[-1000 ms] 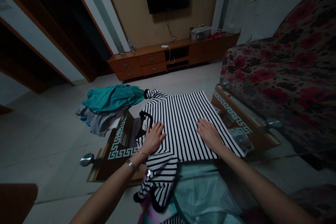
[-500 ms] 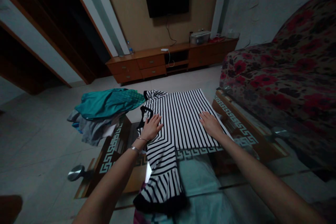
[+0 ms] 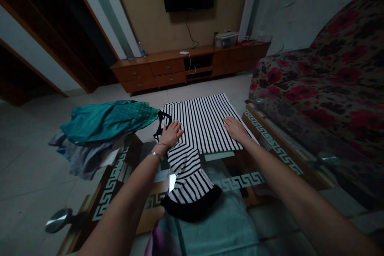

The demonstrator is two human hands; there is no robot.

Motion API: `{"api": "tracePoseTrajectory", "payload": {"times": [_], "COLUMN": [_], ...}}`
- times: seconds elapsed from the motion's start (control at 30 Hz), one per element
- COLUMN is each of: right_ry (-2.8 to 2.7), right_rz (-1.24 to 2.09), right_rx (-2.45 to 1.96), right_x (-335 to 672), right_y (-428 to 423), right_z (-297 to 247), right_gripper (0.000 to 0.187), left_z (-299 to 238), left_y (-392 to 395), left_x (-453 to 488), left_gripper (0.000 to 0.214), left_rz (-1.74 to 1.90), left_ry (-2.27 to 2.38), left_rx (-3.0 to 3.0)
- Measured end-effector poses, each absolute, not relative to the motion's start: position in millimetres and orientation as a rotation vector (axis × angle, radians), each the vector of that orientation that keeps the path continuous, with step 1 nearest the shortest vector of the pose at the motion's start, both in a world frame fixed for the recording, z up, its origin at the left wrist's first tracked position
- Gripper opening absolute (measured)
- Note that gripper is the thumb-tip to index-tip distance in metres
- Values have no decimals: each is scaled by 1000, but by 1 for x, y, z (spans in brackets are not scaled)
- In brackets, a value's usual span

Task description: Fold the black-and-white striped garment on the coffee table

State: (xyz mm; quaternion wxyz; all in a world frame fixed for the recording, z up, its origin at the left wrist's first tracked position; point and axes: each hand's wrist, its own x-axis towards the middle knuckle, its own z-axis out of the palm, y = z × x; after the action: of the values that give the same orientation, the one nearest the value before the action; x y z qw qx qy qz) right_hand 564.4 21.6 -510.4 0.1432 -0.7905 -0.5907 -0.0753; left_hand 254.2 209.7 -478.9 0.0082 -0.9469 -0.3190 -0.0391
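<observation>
A black-and-white striped shirt [image 3: 204, 122] lies spread over the glass coffee table [image 3: 240, 182], its black-trimmed neckline toward the left. One sleeve, with a wide black cuff, points toward me over the near edge. My left hand [image 3: 172, 133] rests flat on the shirt beside the neckline, fingers stretched out. Near the hem at the right, my right hand [image 3: 235, 129] also lies on the fabric with its fingers extended. Neither hand grips anything. The far sleeve is not visible from here.
A pile of clothes with a teal garment [image 3: 105, 122] on top sits at the table's left end. A floral sofa [image 3: 300, 88] stands at the right. Beyond the table is a wooden TV cabinet [image 3: 168, 68] holding a plastic box [image 3: 226, 40].
The shirt has shifted away from me across the table, with both hands flat on it. Its near sleeve has drawn farther up, and the far sleeve has gone from sight.
</observation>
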Motion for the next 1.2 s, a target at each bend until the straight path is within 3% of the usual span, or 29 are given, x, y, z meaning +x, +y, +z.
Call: {"api": "tracePoseTrajectory", "payload": {"times": [1.2], "right_ry": [-1662], "right_rz": [-262], "right_rx": [-2269], "right_x": [488], "right_y": [-220], "right_z": [-490], "right_gripper": [41], "left_z": [-454], "left_y": [6], "left_x": [150], "left_gripper": [56], "left_rz": [-147], "left_ry": [-950], "left_rx": [-2993]}}
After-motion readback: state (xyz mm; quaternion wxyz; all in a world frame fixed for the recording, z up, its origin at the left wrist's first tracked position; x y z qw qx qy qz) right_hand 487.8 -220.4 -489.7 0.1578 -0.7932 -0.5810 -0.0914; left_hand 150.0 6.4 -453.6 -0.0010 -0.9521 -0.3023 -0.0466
